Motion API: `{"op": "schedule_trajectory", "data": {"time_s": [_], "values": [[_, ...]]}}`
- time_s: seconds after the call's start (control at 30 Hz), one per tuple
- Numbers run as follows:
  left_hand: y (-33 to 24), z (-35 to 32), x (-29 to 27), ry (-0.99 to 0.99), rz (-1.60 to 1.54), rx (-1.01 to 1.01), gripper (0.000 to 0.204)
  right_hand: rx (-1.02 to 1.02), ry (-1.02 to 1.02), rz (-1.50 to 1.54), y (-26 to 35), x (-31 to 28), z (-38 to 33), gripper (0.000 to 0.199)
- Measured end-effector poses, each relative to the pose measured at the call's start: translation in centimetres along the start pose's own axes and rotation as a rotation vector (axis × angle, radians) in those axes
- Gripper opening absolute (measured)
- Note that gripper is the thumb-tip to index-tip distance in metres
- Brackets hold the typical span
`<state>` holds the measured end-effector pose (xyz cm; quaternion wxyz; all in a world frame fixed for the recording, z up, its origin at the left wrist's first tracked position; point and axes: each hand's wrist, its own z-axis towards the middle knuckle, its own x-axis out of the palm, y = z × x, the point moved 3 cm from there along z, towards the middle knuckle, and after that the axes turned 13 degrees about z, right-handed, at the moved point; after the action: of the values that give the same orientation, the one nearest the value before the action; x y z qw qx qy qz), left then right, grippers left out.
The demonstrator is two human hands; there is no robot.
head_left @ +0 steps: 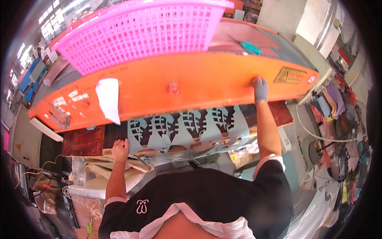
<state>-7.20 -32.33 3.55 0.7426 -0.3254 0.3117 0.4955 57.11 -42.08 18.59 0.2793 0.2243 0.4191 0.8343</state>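
Note:
A wide orange press beam (215,79) spans the view in front of me. My right hand (260,89), in a grey glove, is closed against the right part of its front face; whatever lies under the fingers is hidden. Below the beam, a pale blue-grey sheet (189,139) with rows of cut-out shapes lies over a dark board and droops over its near edge. Beside the sheet's left edge my bare left hand (120,150) rests at the board's near edge, fingers curled. I cannot make out what it grips.
A pink plastic basket (143,36) stands on top of the beam, with teal-handled scissors (250,48) to its right. White paper (108,99) hangs on the beam's front, left of a red round button (173,88). Material scraps (334,101) are piled at right.

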Motion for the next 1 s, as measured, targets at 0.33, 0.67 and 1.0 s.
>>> {"op": "schedule_trajectory", "data": {"time_s": [0.33, 0.67, 1.0], "values": [[2.2, 1.5, 5.9, -0.042, -0.026, 0.002, 0.029, -0.102, 0.339, -1.097, -9.7, -5.9, -13.1, 0.021], [1.6, 1.9, 4.9, -0.092, 0.089, -0.029, 0.037, -0.193, 0.345, -0.987, -11.5, -5.9, -11.7, 0.035], [1.2, 2.7, 4.6, -0.092, 0.100, -0.016, 0.037, 0.040, 0.295, -0.848, -11.6, -5.9, -11.6, 0.037]]}}
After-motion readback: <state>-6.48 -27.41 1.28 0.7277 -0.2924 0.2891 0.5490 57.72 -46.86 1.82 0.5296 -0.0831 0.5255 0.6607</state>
